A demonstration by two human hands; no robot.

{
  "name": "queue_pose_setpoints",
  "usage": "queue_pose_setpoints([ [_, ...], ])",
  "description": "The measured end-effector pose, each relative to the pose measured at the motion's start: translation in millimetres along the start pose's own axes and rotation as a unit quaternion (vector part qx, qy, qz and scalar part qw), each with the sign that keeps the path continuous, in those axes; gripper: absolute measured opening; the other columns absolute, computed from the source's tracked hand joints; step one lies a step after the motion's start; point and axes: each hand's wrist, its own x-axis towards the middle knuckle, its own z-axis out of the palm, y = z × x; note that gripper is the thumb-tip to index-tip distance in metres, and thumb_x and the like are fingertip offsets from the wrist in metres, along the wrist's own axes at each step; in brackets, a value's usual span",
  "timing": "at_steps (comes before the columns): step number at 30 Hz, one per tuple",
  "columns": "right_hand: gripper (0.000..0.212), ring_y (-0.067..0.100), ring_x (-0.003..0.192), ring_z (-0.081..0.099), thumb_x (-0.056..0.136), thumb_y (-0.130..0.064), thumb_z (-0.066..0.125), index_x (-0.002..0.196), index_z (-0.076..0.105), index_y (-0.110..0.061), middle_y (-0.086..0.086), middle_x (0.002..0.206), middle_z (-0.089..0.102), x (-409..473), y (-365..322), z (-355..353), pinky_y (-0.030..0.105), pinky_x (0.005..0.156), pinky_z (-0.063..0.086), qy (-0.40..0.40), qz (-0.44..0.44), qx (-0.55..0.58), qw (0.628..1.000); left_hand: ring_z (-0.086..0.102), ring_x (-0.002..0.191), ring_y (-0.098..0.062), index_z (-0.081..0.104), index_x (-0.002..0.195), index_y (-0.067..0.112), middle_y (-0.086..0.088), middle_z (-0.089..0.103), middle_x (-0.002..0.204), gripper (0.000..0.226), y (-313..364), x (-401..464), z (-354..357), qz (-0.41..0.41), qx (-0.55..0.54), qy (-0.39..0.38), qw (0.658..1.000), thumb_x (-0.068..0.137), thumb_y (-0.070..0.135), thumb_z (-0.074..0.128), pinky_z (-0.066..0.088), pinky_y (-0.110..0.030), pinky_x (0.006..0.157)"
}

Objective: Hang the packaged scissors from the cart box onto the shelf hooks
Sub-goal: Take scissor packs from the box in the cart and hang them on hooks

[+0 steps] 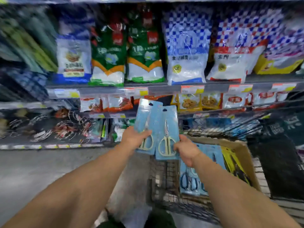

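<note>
The person is holding two packaged scissors up in front of the shelves, one in each hand. The left hand [134, 137] is gripping the left scissors pack [144, 122] near its lower part, its fingers [144, 133] wrapping across the front of the blue card over the pale handles. The right hand [186, 148] is clasping the right scissors pack [167, 130] at its lower right edge, thumb on the front and the other fingers hidden behind the card. The two packs are overlapping, the right one lying in front of the left, both standing roughly upright with their dark hang holes at the top.

Below and to the right, a cardboard box [245, 155] is sitting in a wire cart [164, 175]. More blue scissors packs [189, 181] are lying in the box, beside a yellow pack [230, 160] against its right wall.

Behind the raised packs, the middle shelf [164, 88] is carrying large bags in white, green and blue [144, 51], with price tags along its edge. Lower rows are showing smaller snack packets [189, 102] and, on the left, metal wire items [41, 129], all blurred. The shelf hooks cannot be made out.
</note>
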Motion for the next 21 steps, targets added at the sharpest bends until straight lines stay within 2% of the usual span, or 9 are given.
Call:
queue_pose_setpoints([
  [2, 0.029, 0.018, 0.068, 0.051, 0.084, 0.012, 0.046, 0.100, 0.057, -0.009, 0.005, 0.079, 0.059, -7, -31, 51, 0.029, 0.057, 0.038, -0.002, -0.026, 0.016, 1.000, 0.071, 0.097, -0.025, 0.074, 0.102, 0.011, -0.009, 0.075, 0.104, 0.036, -12, -1, -51, 0.002, -0.044, 0.042, 0.998, 0.075, 0.031, 0.085, 0.055, -0.045, 0.094],
  [4, 0.021, 0.014, 0.066, 0.054, 0.088, 0.008, 0.053, 0.093, 0.060, -0.011, 0.005, 0.080, 0.063, -17, -56, 110, 0.027, 0.056, 0.042, -0.010, -0.068, 0.032, 0.997, 0.072, 0.094, -0.026, 0.074, 0.095, 0.016, -0.008, 0.076, 0.099, 0.041, -29, 0, -107, 0.005, -0.076, 0.079, 0.994, 0.065, 0.040, 0.088, 0.056, -0.048, 0.092],
  [5, 0.017, 0.011, 0.067, 0.055, 0.088, 0.005, 0.057, 0.096, 0.062, -0.010, 0.006, 0.085, 0.065, -22, -66, 141, 0.024, 0.056, 0.044, -0.014, -0.095, 0.031, 0.995, 0.072, 0.093, -0.025, 0.074, 0.094, 0.017, -0.006, 0.076, 0.097, 0.045, -36, -4, -136, 0.006, -0.087, 0.095, 0.992, 0.061, 0.044, 0.087, 0.056, -0.047, 0.091],
  [7, 0.015, 0.009, 0.073, 0.059, 0.087, 0.001, 0.064, 0.099, 0.065, -0.009, 0.006, 0.094, 0.066, -32, -81, 206, 0.018, 0.059, 0.047, -0.020, -0.139, 0.014, 0.990, 0.069, 0.090, -0.021, 0.075, 0.101, 0.012, -0.002, 0.073, 0.097, 0.042, -50, -17, -200, 0.015, -0.108, 0.117, 0.987, 0.070, 0.038, 0.086, 0.056, -0.035, 0.084],
  [9, 0.015, 0.015, 0.083, 0.063, 0.086, -0.002, 0.068, 0.088, 0.063, -0.016, 0.006, 0.100, 0.068, -47, -92, 272, 0.023, 0.070, 0.051, -0.038, -0.180, -0.023, 0.983, 0.064, 0.085, -0.017, 0.074, 0.108, 0.011, -0.001, 0.070, 0.099, 0.032, -68, -31, -265, 0.024, -0.132, 0.142, 0.981, 0.081, 0.028, 0.080, 0.047, -0.026, 0.074],
  [11, 0.014, 0.020, 0.092, 0.063, 0.085, -0.005, 0.071, 0.092, 0.064, -0.015, 0.008, 0.107, 0.069, -65, -102, 336, 0.031, 0.080, 0.050, -0.060, -0.209, -0.065, 0.974, 0.062, 0.085, -0.016, 0.073, 0.109, 0.012, -0.002, 0.070, 0.102, 0.031, -89, -45, -328, 0.030, -0.161, 0.179, 0.970, 0.083, 0.027, 0.079, 0.044, -0.024, 0.073],
  [14, 0.021, 0.019, 0.090, 0.060, 0.085, -0.008, 0.072, 0.102, 0.061, -0.013, 0.006, 0.102, 0.067, -89, -117, 419, 0.027, 0.073, 0.047, -0.082, -0.248, -0.097, 0.960, 0.063, 0.091, -0.020, 0.069, 0.111, 0.011, -0.002, 0.068, 0.103, 0.040, -121, -63, -408, 0.014, -0.190, 0.240, 0.952, 0.081, 0.035, 0.080, 0.048, -0.029, 0.077],
  [19, 0.041, 0.021, 0.094, 0.063, 0.083, -0.020, 0.074, 0.119, 0.059, -0.010, 0.007, 0.111, 0.067, -107, -140, 502, 0.027, 0.072, 0.045, -0.111, -0.277, -0.160, 0.941, 0.066, 0.101, -0.029, 0.061, 0.113, 0.007, -0.009, 0.069, 0.113, 0.053, -151, -82, -481, 0.009, -0.274, 0.281, 0.920, 0.077, 0.039, 0.083, 0.055, -0.044, 0.092],
  [21, 0.040, 0.022, 0.097, 0.062, 0.085, -0.020, 0.073, 0.120, 0.056, -0.010, 0.005, 0.112, 0.066, -106, -147, 523, 0.030, 0.077, 0.046, -0.119, -0.276, -0.167, 0.939, 0.066, 0.102, -0.028, 0.061, 0.115, 0.006, -0.010, 0.069, 0.115, 0.054, -156, -84, -499, 0.014, -0.288, 0.286, 0.914, 0.077, 0.039, 0.083, 0.054, -0.043, 0.093],
])
